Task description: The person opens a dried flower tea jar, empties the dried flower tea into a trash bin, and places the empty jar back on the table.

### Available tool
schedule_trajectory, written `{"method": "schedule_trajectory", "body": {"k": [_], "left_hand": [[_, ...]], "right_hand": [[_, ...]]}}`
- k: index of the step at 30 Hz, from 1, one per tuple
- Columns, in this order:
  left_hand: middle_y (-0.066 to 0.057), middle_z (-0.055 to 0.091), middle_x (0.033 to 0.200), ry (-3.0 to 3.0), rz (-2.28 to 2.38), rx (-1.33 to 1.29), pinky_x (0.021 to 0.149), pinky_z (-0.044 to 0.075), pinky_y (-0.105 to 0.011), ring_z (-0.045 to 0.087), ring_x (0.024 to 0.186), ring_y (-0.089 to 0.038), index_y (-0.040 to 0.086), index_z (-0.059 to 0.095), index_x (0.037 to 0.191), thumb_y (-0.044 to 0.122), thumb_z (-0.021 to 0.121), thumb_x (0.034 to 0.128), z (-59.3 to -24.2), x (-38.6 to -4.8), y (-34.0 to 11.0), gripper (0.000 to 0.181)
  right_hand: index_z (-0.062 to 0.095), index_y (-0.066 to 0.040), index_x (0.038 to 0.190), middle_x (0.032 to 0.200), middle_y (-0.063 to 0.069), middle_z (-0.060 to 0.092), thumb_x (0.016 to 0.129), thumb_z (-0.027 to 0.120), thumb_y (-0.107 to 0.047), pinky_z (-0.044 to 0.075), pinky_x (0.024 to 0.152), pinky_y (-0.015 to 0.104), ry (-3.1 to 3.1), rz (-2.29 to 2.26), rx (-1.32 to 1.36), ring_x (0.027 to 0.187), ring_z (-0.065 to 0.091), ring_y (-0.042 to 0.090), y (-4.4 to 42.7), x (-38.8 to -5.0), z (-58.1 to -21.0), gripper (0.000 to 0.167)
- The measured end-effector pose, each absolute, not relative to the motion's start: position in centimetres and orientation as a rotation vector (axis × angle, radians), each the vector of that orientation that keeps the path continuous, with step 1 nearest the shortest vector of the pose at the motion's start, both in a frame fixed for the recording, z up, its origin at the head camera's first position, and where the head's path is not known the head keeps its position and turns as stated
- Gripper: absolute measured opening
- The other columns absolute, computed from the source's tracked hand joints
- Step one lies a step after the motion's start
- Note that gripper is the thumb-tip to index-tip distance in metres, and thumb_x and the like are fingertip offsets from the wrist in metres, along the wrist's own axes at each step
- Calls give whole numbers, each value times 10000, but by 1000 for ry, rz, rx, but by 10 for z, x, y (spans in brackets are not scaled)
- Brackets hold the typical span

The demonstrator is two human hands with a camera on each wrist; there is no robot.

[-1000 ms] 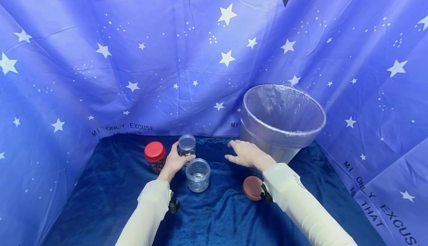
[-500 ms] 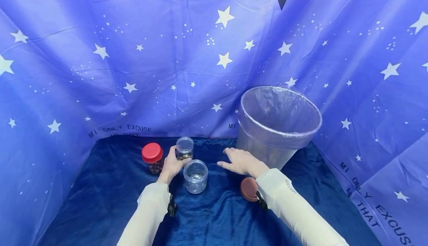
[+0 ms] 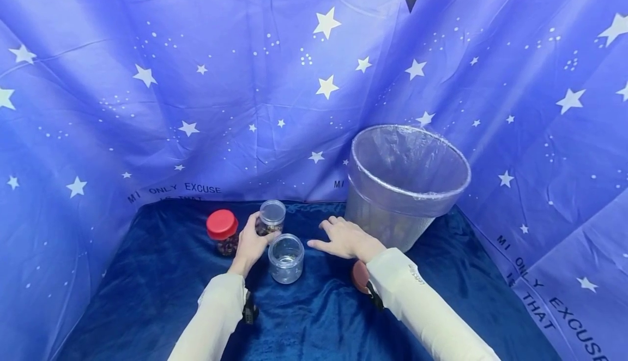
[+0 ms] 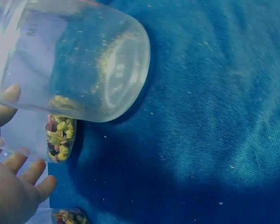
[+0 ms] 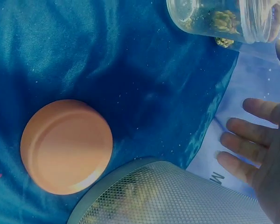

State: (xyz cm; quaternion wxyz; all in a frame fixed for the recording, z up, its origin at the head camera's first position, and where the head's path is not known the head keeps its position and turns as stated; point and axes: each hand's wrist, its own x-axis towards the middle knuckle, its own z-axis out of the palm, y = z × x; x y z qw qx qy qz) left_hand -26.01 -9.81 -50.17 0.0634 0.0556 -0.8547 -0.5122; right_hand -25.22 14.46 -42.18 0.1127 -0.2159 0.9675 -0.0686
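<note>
Wide clear jar: landmark; upright on the surface, mouth up.
Slim clear jar, dried flowers at base: behind the wide clear jar, slightly left; long axis vertical, top end up.
Left hand: grip closed to the slim clear jar's width, thumb and fingers round it.
Right hand: right of the wide clear jar; grip wide, fingers spread, nothing held.
Red-lidded jar: left of the wide clear jar, farther back.
Brown lid: to its right.
</note>
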Motion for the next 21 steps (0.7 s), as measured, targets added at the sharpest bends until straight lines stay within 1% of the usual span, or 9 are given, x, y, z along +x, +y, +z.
{"method": "schedule_trajectory", "body": {"k": [4, 9, 16, 21], "left_hand": [[-180, 589, 1369, -2558, -1595, 205, 1086, 398, -526, 543, 1285, -357, 110, 467, 1414, 198, 819, 779, -495, -261, -101, 732], [-186, 562, 1368, -2546, -1510, 135, 1092, 393, -522, 517, 1291, -355, 113, 485, 1411, 221, 830, 764, -486, -262, -99, 741], [-167, 595, 1273, -2532, -1365, -10, 1048, 419, -500, 550, 1213, -338, 125, 538, 1361, 191, 857, 721, -473, -263, -96, 718], [-179, 578, 1298, -2568, -1316, -87, 1061, 402, -510, 529, 1228, -363, 105, 525, 1374, 179, 848, 734, -466, -263, -94, 720]], "right_hand": [[580, -70, 1302, 1221, 127, 601, 927, 481, -655, 467, 984, 479, 2881, -159, -684, 1168, 560, 318, 141, -253, -420, 703], [551, -66, 1340, 1276, 129, 588, 906, 496, -677, 459, 1004, 482, 2912, -166, -674, 1201, 550, 315, 139, -256, -418, 751], [421, -66, 1462, 1424, 144, 513, 881, 561, -647, 435, 1060, 498, 2933, -348, -621, 1320, 494, 340, 138, -259, -412, 833], [302, -95, 1528, 1512, 148, 425, 879, 586, -621, 410, 1089, 531, 2923, -471, -582, 1411, 411, 340, 135, -259, -411, 882]]}}
